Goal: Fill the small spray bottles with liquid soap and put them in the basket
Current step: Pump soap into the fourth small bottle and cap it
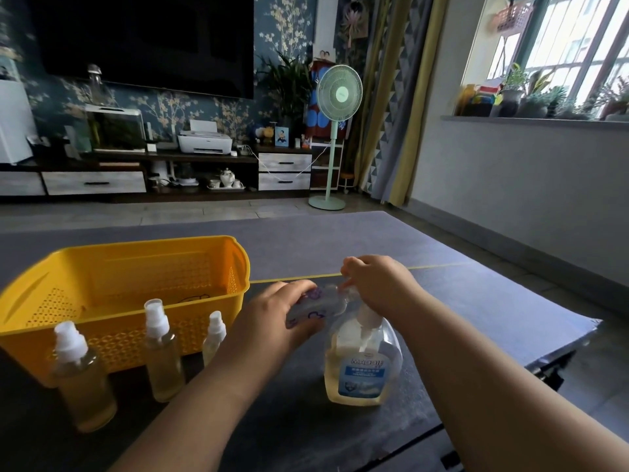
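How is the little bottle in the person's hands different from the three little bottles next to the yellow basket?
The held bottle lies tilted sideways between the left hand and right hand; the three bottles stand upright on the table. The held one looks clear with purple shapes on it; the three are plain and hold yellowish liquid. The three wear white spray tops; the held bottle's top is hidden. All are small and see-through.

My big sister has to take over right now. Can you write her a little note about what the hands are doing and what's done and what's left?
Left hand holds a small clear bottle tilted on its side, above the soap bottle.
Right hand is at that bottle's neck; whether its cap is on, I cannot tell.
Three spray bottles with yellowish liquid stand capped on the table in front of the basket.
No bottles are in the basket.
Left: finish the held bottle, then put all four in the basket.
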`<state>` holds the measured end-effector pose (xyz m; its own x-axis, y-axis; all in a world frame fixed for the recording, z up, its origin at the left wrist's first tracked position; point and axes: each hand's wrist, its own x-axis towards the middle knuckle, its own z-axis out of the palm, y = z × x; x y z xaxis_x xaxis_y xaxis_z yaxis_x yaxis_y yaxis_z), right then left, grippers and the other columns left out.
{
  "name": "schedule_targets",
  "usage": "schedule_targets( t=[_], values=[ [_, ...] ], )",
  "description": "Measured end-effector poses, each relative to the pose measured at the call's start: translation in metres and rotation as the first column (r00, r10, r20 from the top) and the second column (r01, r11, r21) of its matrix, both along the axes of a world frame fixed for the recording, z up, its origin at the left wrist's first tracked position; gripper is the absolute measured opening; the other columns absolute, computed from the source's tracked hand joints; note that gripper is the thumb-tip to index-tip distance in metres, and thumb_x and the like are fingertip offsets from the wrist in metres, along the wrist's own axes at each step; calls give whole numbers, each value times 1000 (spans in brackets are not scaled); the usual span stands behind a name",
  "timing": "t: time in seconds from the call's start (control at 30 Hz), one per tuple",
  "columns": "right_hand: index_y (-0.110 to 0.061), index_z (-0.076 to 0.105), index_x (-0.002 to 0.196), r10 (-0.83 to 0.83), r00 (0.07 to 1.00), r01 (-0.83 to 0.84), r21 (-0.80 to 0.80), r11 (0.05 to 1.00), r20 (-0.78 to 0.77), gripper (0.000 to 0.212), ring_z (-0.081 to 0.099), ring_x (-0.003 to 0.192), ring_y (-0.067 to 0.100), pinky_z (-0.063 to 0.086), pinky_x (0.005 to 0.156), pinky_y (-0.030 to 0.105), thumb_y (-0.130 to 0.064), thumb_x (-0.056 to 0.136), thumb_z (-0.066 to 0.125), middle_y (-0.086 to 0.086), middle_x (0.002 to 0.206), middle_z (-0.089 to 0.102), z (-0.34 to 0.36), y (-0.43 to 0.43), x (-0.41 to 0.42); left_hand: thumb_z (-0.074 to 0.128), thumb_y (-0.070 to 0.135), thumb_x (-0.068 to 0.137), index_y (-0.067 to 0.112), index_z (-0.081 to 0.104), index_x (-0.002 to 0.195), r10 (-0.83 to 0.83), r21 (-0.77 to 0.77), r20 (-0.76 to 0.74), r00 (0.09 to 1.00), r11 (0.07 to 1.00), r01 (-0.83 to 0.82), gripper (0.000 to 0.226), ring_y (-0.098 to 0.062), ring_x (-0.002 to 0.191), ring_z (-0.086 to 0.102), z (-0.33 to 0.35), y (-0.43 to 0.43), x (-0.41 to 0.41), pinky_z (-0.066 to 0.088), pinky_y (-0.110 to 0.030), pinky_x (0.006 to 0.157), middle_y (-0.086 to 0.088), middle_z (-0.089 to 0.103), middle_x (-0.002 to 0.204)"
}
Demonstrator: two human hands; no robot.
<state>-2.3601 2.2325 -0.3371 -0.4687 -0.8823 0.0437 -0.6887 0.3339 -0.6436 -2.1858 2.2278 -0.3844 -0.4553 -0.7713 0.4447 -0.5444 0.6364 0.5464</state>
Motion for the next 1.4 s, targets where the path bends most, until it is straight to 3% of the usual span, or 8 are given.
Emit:
schedule_targets(
  t=[0.13,0.4,0.5,0.63,0.73,0.93,1.2,1.4],
  values=[
    [-5,67,108,11,1000,-11,-34,999,-23,41,64,101,32,51,91,41,-34,98,41,12,106,73,12,-1,0,61,43,84,38,45,131,-32,4,-42,999,999,32,50,3,96,46,1,-6,0,36,-2,64,16,53,123],
    [-4,66,112,44,999,-44,-10,999,-24,39,61,105,34,51,93,40,-28,100,38,15,111,70,12,0,-1,61,43,85,39,44,131,-20,-2,-34,999,1000,20,50,4,96,46,3,-6,1,36,-3,66,17,53,121],
    [-2,64,111,40,998,-40,-3,999,-39,37,61,103,35,51,91,41,-24,98,37,16,110,69,3,-1,0,62,41,84,39,46,129,-23,-8,-22,999,1000,23,48,5,96,45,2,-3,0,34,-1,66,17,54,122],
    [-5,68,103,13,999,-13,8,1000,-40,40,62,98,32,52,89,39,-29,96,37,13,104,72,-6,0,0,52,46,89,42,38,133,25,-13,60,998,1000,-24,47,11,96,32,6,7,0,22,8,53,23,45,130],
    [-6,68,103,7,999,-7,1,1000,-39,39,62,98,32,52,90,40,-29,96,37,13,104,72,-5,-1,-1,53,47,88,41,39,133,13,-10,42,999,1000,-12,47,9,96,34,6,6,0,25,10,56,21,47,130],
    [-3,68,104,-9,1000,7,-57,998,-22,39,62,98,34,51,88,40,-30,96,41,14,104,72,8,3,0,62,41,84,36,46,129,-25,24,-42,999,999,26,48,4,93,44,3,-2,-1,38,-3,64,14,54,123],
    [-7,68,104,11,999,-12,-32,999,-42,37,62,101,33,51,88,38,-32,99,41,11,109,71,17,2,1,61,42,84,37,46,129,-21,2,-58,998,1000,21,48,3,91,44,6,-3,-2,35,-3,63,14,54,121],
    [-6,68,95,6,999,-8,-46,999,-42,33,63,93,34,52,83,40,-27,94,42,12,100,72,-2,3,3,65,37,84,36,49,127,-14,4,-42,999,1000,14,46,3,93,44,0,-4,-1,34,-3,67,14,55,120]
  ],
)
